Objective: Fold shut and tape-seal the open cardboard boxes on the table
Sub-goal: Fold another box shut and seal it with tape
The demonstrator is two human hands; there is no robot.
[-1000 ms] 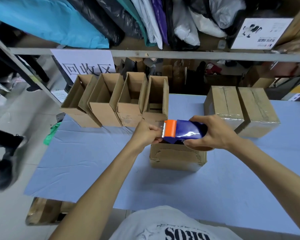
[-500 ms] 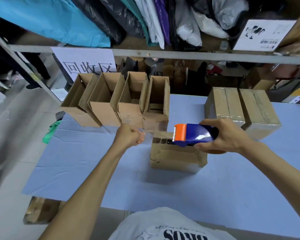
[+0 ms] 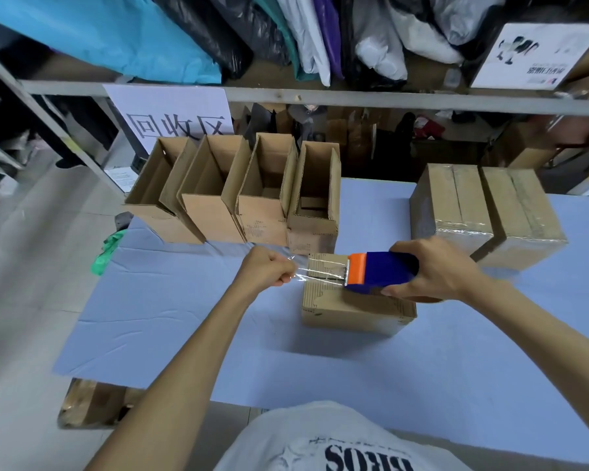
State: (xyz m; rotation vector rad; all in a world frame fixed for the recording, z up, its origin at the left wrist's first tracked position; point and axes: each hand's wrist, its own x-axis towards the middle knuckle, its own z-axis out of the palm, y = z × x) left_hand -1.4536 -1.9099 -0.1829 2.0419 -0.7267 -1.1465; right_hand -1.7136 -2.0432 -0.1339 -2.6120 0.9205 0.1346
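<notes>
A small cardboard box (image 3: 354, 309) with its flaps folded down sits mid-table. Above its top, my right hand (image 3: 436, 270) grips a blue tape dispenser (image 3: 381, 271) with an orange front. A strip of clear tape (image 3: 315, 271) stretches left from the dispenser over the box's top. My left hand (image 3: 267, 266), curled into a fist left of the box, pinches the tape's free end. Several open cardboard boxes (image 3: 262, 195) stand in a row behind. Two taped boxes (image 3: 483, 205) sit at the back right.
A blue cloth (image 3: 184, 317) covers the table. A green rag (image 3: 108, 249) lies at its left edge. A metal shelf rail (image 3: 388, 98) with a white sign (image 3: 170, 117) runs behind the boxes. A flattened cardboard piece (image 3: 89, 406) lies on the floor at lower left.
My left hand pulled the tape end away to the left of the dispenser, drawing out a clear strip over the box. My right hand with the dispenser shifted right.
</notes>
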